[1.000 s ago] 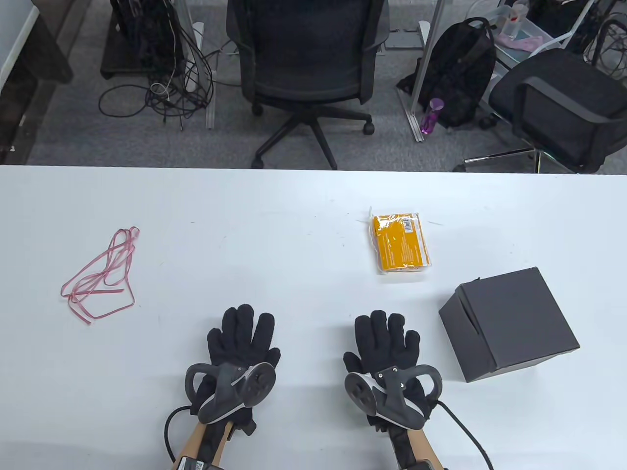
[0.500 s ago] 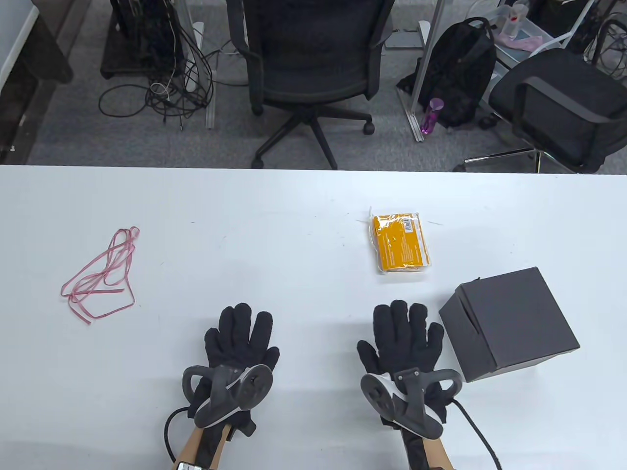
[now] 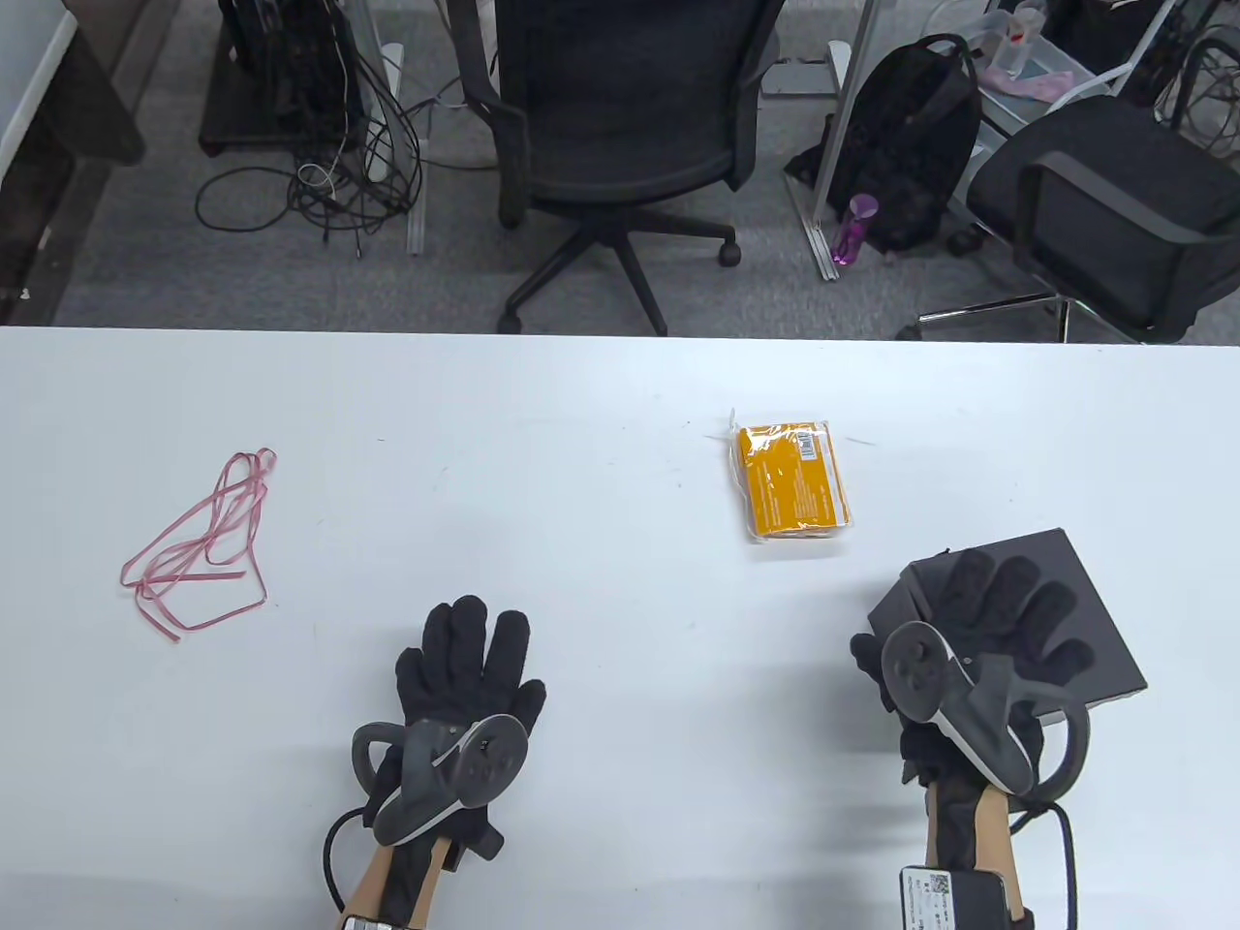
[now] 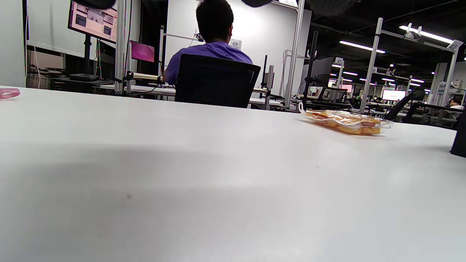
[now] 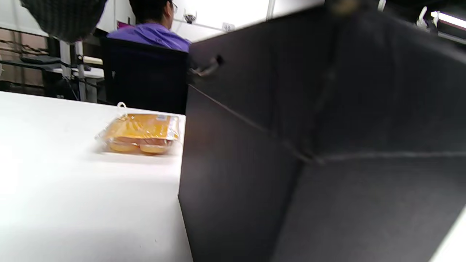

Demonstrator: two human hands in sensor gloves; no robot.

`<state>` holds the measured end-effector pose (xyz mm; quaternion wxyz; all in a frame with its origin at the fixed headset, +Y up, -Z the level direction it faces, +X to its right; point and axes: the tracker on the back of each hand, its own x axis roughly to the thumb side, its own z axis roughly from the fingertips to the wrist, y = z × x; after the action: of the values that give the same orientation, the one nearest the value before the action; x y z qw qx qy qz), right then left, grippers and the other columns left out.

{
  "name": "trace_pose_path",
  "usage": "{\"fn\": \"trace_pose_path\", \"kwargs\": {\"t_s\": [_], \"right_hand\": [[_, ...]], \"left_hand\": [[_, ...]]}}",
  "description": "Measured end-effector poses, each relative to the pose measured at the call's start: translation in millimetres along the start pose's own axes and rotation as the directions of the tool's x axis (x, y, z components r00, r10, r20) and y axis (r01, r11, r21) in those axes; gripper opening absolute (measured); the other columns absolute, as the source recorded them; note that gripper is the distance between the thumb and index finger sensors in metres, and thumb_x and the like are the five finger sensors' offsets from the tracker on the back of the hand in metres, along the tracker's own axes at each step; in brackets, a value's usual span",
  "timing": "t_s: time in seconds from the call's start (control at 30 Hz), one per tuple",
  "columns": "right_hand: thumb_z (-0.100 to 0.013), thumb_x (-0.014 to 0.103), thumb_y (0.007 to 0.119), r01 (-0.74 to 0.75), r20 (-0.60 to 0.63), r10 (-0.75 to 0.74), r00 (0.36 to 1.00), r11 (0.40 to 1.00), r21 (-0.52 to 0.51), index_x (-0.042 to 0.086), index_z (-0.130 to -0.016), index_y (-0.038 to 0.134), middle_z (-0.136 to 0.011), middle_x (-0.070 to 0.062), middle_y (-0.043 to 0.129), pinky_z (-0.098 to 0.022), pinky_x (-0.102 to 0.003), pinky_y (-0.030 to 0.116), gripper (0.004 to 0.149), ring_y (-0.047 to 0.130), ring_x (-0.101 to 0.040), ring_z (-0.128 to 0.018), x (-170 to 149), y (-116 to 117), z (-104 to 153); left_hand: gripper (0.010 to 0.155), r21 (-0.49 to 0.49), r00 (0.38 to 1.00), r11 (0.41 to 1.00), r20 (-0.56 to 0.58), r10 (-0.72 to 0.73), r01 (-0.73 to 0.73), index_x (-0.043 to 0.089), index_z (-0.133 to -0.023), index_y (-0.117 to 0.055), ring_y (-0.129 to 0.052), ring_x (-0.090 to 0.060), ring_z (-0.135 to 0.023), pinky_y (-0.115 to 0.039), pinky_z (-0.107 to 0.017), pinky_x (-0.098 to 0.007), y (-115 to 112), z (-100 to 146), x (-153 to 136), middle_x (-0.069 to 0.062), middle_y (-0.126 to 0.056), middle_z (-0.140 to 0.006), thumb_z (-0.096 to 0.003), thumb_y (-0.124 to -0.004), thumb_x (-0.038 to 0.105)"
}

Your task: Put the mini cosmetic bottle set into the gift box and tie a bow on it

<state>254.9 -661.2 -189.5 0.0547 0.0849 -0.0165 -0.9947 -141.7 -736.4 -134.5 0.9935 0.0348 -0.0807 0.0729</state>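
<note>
The mini cosmetic bottle set (image 3: pixel 792 480) is a yellow-orange pack in clear wrap, lying flat on the white table right of centre; it also shows in the wrist views (image 4: pixel 346 122) (image 5: pixel 142 133). The gift box (image 3: pixel 1051 557) is a closed black cube at the front right and fills the right wrist view (image 5: pixel 327 145). My right hand (image 3: pixel 988 620) lies over the box's top with fingers spread. My left hand (image 3: pixel 465 668) lies flat on the table with straight fingers, holding nothing. A thin pink ribbon (image 3: pixel 199 547) lies tangled at the far left.
The table's far edge (image 3: pixel 620 331) runs across the view, with office chairs (image 3: pixel 620 107) and a backpack (image 3: pixel 906 145) on the floor behind it. In the left wrist view a person in a purple top (image 4: pixel 211 54) sits at another desk.
My right hand has moved right and forward from the bare table onto the top of the black box. My left hand has shifted slightly left and stays flat.
</note>
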Motion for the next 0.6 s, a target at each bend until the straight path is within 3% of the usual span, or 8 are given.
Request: {"fn": "trace_pose_path", "kwargs": {"t_s": [0.27,0.6], "right_hand": [[-0.051,0.068,0.065,-0.008,-0.066,0.017,0.998,0.991,0.135,-0.006,-0.115,0.008,-0.111,-0.049,0.012,-0.055,-0.095,0.032,0.113,0.018,-0.076,-0.093,-10,18,-8],[-0.054,0.062,0.067,-0.025,-0.027,0.029,0.999,0.987,0.157,-0.003,-0.115,0.009,-0.111,-0.048,0.014,-0.057,-0.093,0.035,0.106,0.023,-0.076,-0.094,0,19,3]], "left_hand": [[0.072,-0.001,1.0,1.0,-0.005,0.017,-0.017,0.02,-0.12,-0.034,-0.043,-0.057,-0.109,-0.056,-0.071,-0.076,2,1,-1,-0.026,-0.029,-0.12,-0.06,-0.055,0.054],[0.072,-0.01,0.999,0.999,-0.016,0.042,-0.042,0.02,-0.12,-0.034,-0.043,-0.058,-0.109,-0.056,-0.071,-0.076,4,1,-4,-0.026,-0.029,-0.12,-0.0601,-0.055,0.054]]}}
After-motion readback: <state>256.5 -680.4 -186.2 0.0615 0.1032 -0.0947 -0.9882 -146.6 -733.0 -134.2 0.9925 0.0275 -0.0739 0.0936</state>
